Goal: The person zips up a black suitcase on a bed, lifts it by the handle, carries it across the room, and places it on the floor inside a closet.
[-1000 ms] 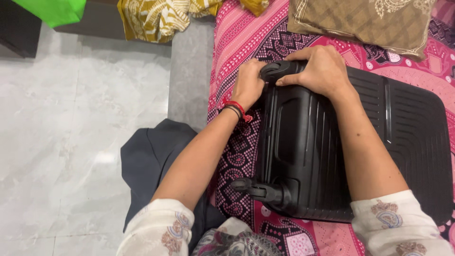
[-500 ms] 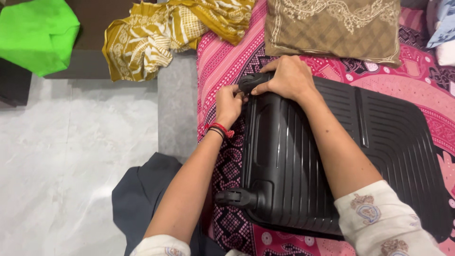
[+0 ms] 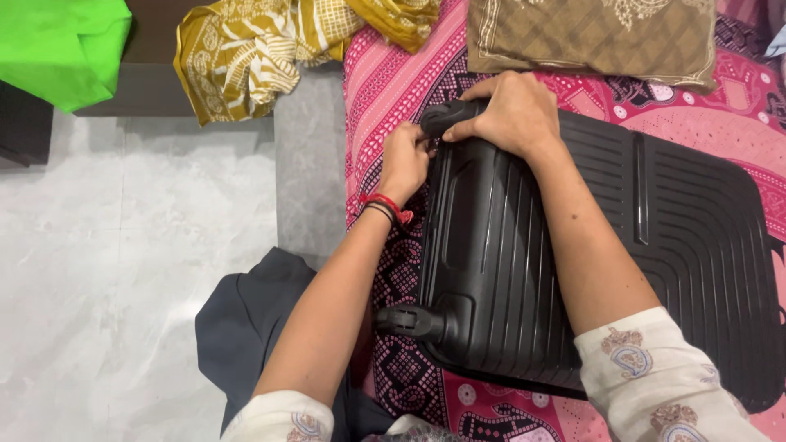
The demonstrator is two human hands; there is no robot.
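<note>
A black ribbed hard-shell suitcase (image 3: 663, 237) lies flat on a bed covered by a pink patterned sheet (image 3: 393, 65). Its wheeled end faces me, with one wheel (image 3: 401, 321) sticking out near my body. My right hand (image 3: 512, 115) presses on the far corner, covering the other wheel (image 3: 442, 119). My left hand (image 3: 403, 162), with red and black threads on the wrist, is curled at the case's edge just below that corner, fingers pinched on something small that I cannot make out.
A brown embroidered cushion (image 3: 589, 33) lies beyond the suitcase. Yellow patterned cloth (image 3: 246, 49) hangs off the bed's corner. A green bag (image 3: 61, 45) sits at top left above the grey marble floor (image 3: 123, 262).
My left hand has slid along the case's edge, away from the corner wheel. The right hand stays on the corner. The view shifted slightly.
</note>
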